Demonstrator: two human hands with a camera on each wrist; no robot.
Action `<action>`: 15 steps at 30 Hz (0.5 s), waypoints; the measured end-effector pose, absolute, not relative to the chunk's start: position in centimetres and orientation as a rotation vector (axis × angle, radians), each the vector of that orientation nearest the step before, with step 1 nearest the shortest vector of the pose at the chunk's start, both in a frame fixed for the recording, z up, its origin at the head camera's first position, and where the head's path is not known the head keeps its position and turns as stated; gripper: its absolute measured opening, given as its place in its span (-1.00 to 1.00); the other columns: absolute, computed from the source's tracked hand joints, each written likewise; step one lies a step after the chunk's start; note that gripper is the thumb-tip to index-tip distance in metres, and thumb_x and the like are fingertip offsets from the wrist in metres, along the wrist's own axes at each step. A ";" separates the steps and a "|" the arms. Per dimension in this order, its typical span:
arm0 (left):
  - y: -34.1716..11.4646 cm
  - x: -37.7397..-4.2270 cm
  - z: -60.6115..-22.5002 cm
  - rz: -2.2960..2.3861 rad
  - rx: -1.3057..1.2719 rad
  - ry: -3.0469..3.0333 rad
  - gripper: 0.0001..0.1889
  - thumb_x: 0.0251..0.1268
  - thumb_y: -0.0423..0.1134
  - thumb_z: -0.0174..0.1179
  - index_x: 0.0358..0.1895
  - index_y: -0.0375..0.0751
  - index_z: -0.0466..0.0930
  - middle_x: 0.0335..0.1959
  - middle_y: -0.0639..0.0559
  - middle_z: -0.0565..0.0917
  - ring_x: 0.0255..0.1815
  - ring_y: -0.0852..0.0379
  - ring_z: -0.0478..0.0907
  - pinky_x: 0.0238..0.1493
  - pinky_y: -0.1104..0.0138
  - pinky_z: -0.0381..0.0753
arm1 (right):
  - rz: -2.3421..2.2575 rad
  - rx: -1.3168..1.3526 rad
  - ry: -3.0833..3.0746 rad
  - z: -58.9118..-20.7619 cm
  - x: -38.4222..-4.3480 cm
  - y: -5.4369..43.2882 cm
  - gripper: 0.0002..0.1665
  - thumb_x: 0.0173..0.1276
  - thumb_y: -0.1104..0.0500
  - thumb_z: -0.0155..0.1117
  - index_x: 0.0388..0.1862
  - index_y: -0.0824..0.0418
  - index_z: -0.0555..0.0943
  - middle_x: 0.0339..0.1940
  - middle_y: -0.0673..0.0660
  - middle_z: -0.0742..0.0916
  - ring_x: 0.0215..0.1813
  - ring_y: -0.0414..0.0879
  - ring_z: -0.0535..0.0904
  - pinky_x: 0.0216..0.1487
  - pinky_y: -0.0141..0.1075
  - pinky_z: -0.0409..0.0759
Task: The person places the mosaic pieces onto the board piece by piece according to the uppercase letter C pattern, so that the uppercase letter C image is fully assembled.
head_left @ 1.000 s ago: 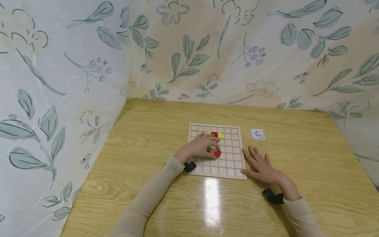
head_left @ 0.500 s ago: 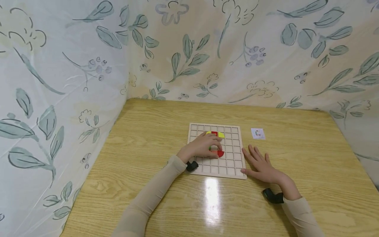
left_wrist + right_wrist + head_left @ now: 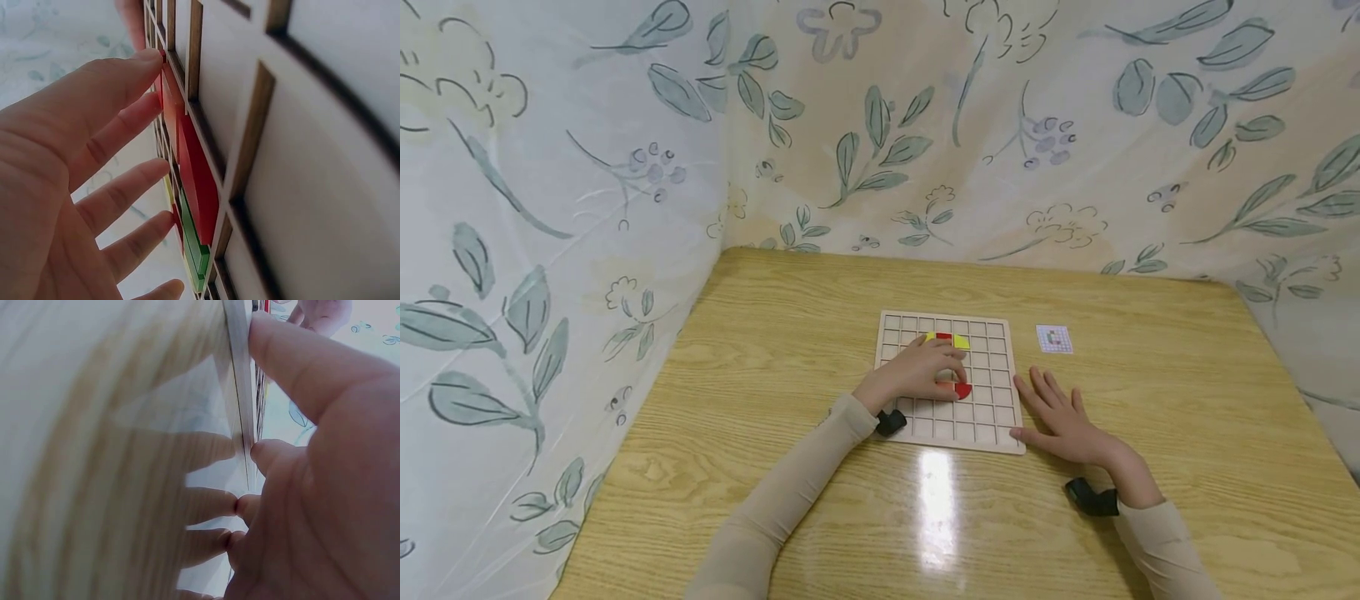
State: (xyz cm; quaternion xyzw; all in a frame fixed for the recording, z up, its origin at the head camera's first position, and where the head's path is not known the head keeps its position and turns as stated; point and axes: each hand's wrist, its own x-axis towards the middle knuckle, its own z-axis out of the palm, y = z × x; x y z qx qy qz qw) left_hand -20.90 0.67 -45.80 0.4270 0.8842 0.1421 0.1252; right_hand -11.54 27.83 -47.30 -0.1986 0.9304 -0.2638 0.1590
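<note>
In the head view, a pale wooden grid board [image 3: 992, 439] lies on the table. My left hand [image 3: 921, 372] reaches over it and pinches a red rounded piece [image 3: 963, 391] between thumb and index finger, at the grid's surface. Beside that piece, the left wrist view shows an orange-pink piece [image 3: 172, 103], then another red piece [image 3: 199, 181] and green pieces [image 3: 195, 253] along the grid. Past the fingertips, a yellow piece [image 3: 961, 342] sits by a red square [image 3: 944, 336]. My right hand [image 3: 1067, 425] lies with spread fingers, thumb and fingertip touching the board's right edge.
A small card [image 3: 1054, 339] printed with a coloured grid pattern lies right of the board. The wooden table [image 3: 760, 308] meets floral cloth [image 3: 895, 183] at the back and left. Black wrist cameras [image 3: 891, 422] are strapped to both wrists.
My left hand has slid slightly right across the board, and the red rounded piece in its pinch has moved right too. My right hand and the board have stayed put.
</note>
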 end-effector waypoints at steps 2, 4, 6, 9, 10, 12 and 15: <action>0.7 -20.8 -45.7 0.415 1.238 2.575 -0.71 0.19 0.10 0.18 -0.05 0.19 0.61 0.34 0.13 0.35 0.40 0.03 0.17 0.40 -0.08 -0.02 | -0.754 -0.569 2.663 -47.4 -11.5 27.8 -0.05 0.30 -0.13 0.15 0.50 0.16 -0.04 0.48 0.41 -0.09 0.46 0.36 -0.35 0.20 0.43 -0.47; 0.6 -20.8 -45.7 0.413 1.235 2.573 -0.71 0.19 0.11 0.18 -0.05 0.18 0.60 0.34 0.13 0.34 0.40 0.03 0.16 0.40 -0.08 -0.02 | -0.754 -0.571 2.664 -47.4 -11.5 27.9 -0.05 0.30 -0.13 0.15 0.50 0.16 -0.05 0.48 0.41 -0.09 0.46 0.36 -0.35 0.20 0.43 -0.47; 0.5 -20.7 -45.7 0.416 1.236 2.573 -0.71 0.19 0.11 0.18 -0.05 0.18 0.60 0.35 0.13 0.34 0.40 0.04 0.16 0.40 -0.08 -0.02 | -0.758 -0.571 2.663 -47.5 -11.5 27.9 -0.04 0.29 -0.13 0.16 0.50 0.16 -0.05 0.48 0.40 -0.09 0.46 0.36 -0.36 0.20 0.42 -0.48; 0.3 -20.7 -45.8 0.431 1.237 2.574 -0.70 0.20 0.12 0.16 -0.04 0.18 0.60 0.35 0.12 0.33 0.40 0.06 0.16 0.40 -0.07 -0.01 | -0.757 -0.569 2.664 -47.6 -11.5 27.9 -0.04 0.29 -0.14 0.15 0.50 0.15 -0.06 0.48 0.39 -0.10 0.46 0.35 -0.36 0.20 0.42 -0.49; 0.2 -20.7 -45.8 0.437 1.237 2.576 -0.69 0.20 0.13 0.16 -0.04 0.18 0.60 0.35 0.12 0.33 0.40 0.06 0.16 0.40 -0.07 -0.01 | -0.755 -0.569 2.663 -47.6 -11.5 27.9 -0.04 0.29 -0.14 0.15 0.50 0.15 -0.06 0.48 0.39 -0.10 0.46 0.35 -0.36 0.21 0.41 -0.49; 0.0 -20.7 -45.9 0.454 1.236 2.577 -0.69 0.20 0.13 0.15 -0.04 0.18 0.59 0.34 0.13 0.34 0.40 0.08 0.17 0.41 -0.06 -0.02 | -0.753 -0.567 2.662 -47.7 -11.5 27.9 -0.04 0.30 -0.15 0.14 0.50 0.14 -0.06 0.49 0.38 -0.11 0.46 0.34 -0.37 0.21 0.41 -0.49; -0.3 -20.7 -46.0 0.491 1.232 2.577 -0.70 0.21 0.11 0.16 -0.05 0.16 0.60 0.33 0.12 0.36 0.39 0.08 0.18 0.41 -0.05 -0.03 | -0.761 -0.568 2.658 -47.8 -11.5 27.9 -0.04 0.30 -0.14 0.14 0.50 0.15 -0.07 0.49 0.38 -0.11 0.46 0.35 -0.37 0.21 0.40 -0.50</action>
